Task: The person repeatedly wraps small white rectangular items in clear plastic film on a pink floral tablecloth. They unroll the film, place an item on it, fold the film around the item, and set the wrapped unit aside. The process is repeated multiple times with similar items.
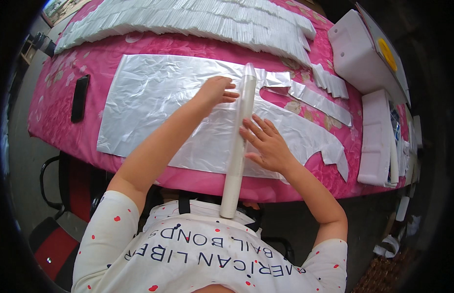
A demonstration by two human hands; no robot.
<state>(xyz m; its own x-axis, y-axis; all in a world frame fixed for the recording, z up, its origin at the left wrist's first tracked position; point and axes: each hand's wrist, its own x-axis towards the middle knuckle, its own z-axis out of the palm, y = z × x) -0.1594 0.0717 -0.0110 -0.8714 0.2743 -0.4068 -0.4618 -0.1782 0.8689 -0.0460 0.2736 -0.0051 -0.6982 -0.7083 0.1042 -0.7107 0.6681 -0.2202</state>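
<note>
A shiny whitish plastic sheet (pixel 144 97) lies spread on the table, with curved cut-outs and strap-like strips at its right, like a disposable apron. Across it, pointing toward me, rests a long pale tube or roll (pixel 233 171); its near end overhangs the table edge by my shirt. Beside the tube's far part is my left hand (pixel 217 92), open, fingertips close to the tube's left side. My right hand (pixel 268 146) is open too, fingers spread, its fingertips at the tube's right side. Whether either hand touches the tube is hard to tell.
Rows of folded white plastic pieces (pixel 188 22) cover the far side of the pink flowered tablecloth (pixel 56 115). A black phone (pixel 80 98) lies at left. White foam boxes (pixel 351 53) stand at right, one bearing a yellow tape roll (pixel 387 54). Red-black chairs (pixel 53 249) stand lower left.
</note>
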